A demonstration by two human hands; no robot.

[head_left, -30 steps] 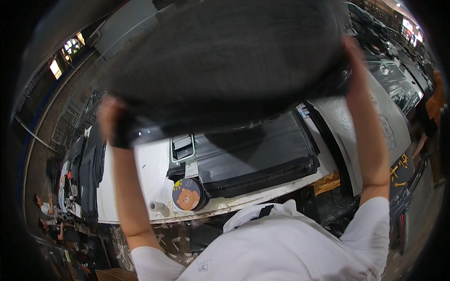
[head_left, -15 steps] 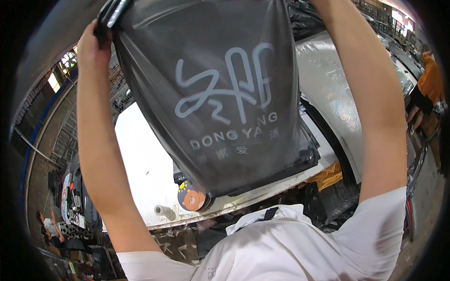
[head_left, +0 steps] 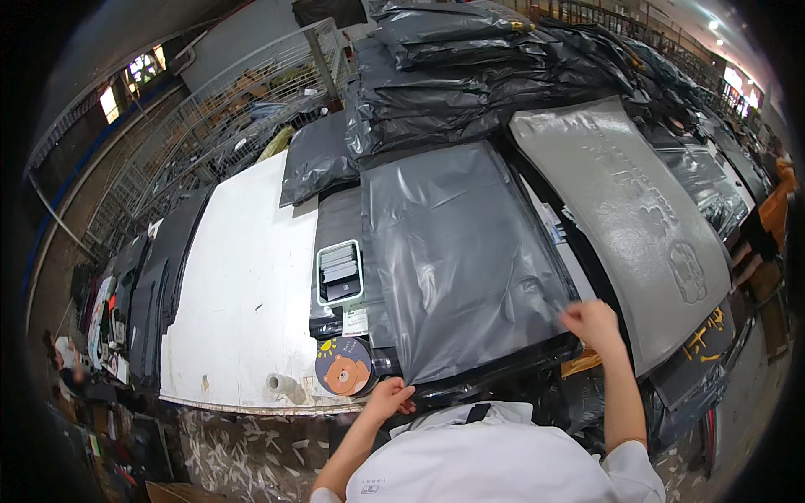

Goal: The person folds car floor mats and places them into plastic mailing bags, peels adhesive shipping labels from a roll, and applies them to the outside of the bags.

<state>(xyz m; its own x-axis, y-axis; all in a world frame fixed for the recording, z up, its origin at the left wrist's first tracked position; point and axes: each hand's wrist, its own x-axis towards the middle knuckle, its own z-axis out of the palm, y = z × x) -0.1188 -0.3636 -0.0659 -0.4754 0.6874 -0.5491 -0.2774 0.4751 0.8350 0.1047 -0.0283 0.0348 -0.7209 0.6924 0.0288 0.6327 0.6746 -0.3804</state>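
Observation:
A large dark grey plastic bag (head_left: 461,251) lies flat on a stack of similar black bags at the near edge of the table. My left hand (head_left: 391,398) pinches its lower left corner, and creases run up from the fingers. My right hand (head_left: 594,325) is at the lower right edge with curled fingers gripping the plastic; it is slightly blurred. Left of the bag are a pale green-rimmed tray (head_left: 361,289) of small cards and a round coaster-like disc (head_left: 344,369) with a bear picture.
A white tabletop (head_left: 243,277) stretches left, with a small white tube (head_left: 282,384) near its front edge. Grey embossed mats (head_left: 629,218) lie to the right. Bagged black bundles (head_left: 478,75) are piled behind, beside a wire cage (head_left: 251,75). Another person's orange sleeve (head_left: 780,201) shows far right.
The raised bag, its white-printed side showing, has come down; a plain grey bag surface now lies on the stack. Both hands have moved from high up to the near corners.

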